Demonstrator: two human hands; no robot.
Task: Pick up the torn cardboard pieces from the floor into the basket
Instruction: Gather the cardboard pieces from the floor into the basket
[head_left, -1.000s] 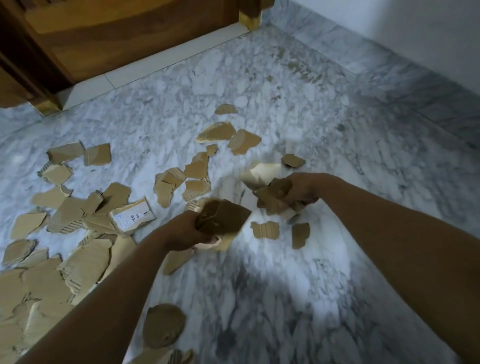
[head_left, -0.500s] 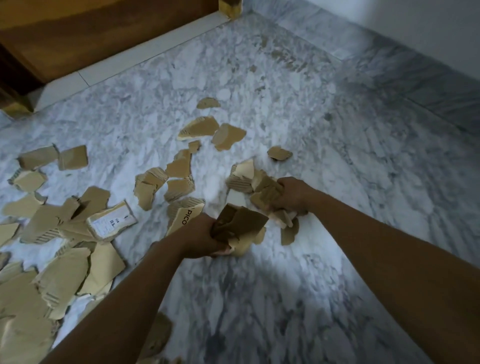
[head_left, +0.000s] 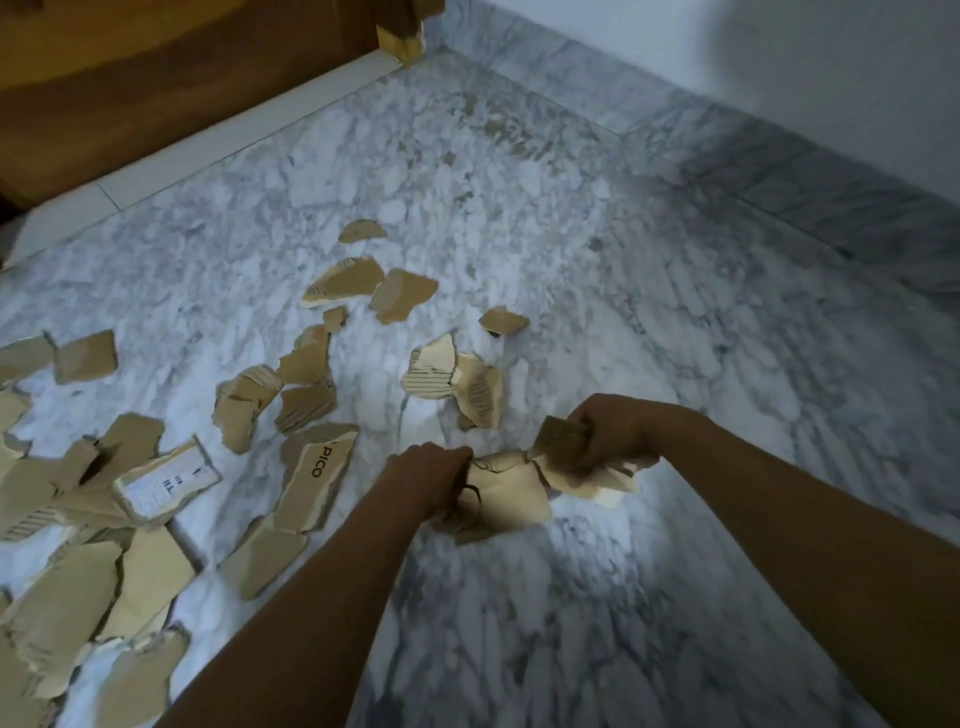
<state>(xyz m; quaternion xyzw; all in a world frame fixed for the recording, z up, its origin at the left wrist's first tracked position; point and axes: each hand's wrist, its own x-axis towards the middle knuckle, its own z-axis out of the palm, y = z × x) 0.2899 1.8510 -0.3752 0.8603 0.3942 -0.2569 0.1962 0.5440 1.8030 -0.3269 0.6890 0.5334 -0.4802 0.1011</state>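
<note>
My left hand (head_left: 428, 480) grips a bunch of torn cardboard pieces (head_left: 506, 496) just above the marble floor. Close to its right, my right hand (head_left: 608, 431) grips another bunch of cardboard pieces (head_left: 563, 449), whose pale edges (head_left: 597, 483) hang below the fist. The two bunches touch in the middle. Several more brown pieces lie scattered on the floor: a pair (head_left: 452, 376) just beyond my hands, a strip printed PICO (head_left: 317, 483) to the left, and a thick heap (head_left: 78, 545) at the far left. No basket is in view.
A wooden door (head_left: 182, 78) with a pale threshold (head_left: 208, 140) closes the far side. A white wall (head_left: 753, 52) with a marble skirting (head_left: 779, 171) runs along the right. Bare marble floor (head_left: 675, 338) lies to the right of my hands.
Both hands have drawn back toward me and come together with their cardboard bunches. My right hand left the pair of pieces it was over; they now lie beyond it.
</note>
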